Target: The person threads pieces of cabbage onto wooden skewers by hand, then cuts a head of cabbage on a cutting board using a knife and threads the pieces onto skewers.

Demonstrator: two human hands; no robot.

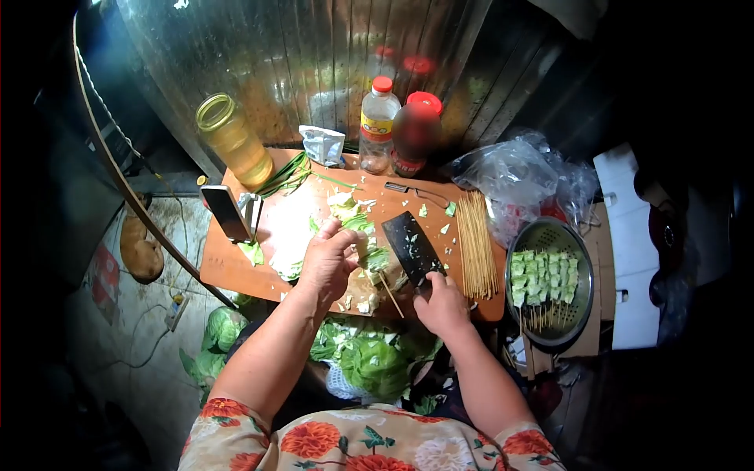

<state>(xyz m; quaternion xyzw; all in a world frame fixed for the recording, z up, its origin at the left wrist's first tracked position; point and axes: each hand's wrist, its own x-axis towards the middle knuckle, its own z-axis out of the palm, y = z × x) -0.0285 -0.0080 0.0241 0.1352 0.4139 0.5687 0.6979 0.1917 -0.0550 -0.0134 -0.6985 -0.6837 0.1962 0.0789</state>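
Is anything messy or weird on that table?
Yes, a bit messy: leaf scraps lie scattered over the table, and more dot the cleaver. They look untidy next to the sticks, which lie in a row.

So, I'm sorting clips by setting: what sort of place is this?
Probably a makeshift food-prep corner: there's a cleaver, a bundle of wooden skewers and a colander holding skewered greens.

Worktop (pixel 221 269) has 1 cleaver (pixel 407 242), 1 phone (pixel 224 212), 1 peeler (pixel 399 187); at far L corner, 1 jar (pixel 239 149); along far edge, 1 pkt. (pixel 323 146), 2 red-capped containers (pixel 377 125) (pixel 417 133); nr. R edge, 1 stick bundle (pixel 476 247).
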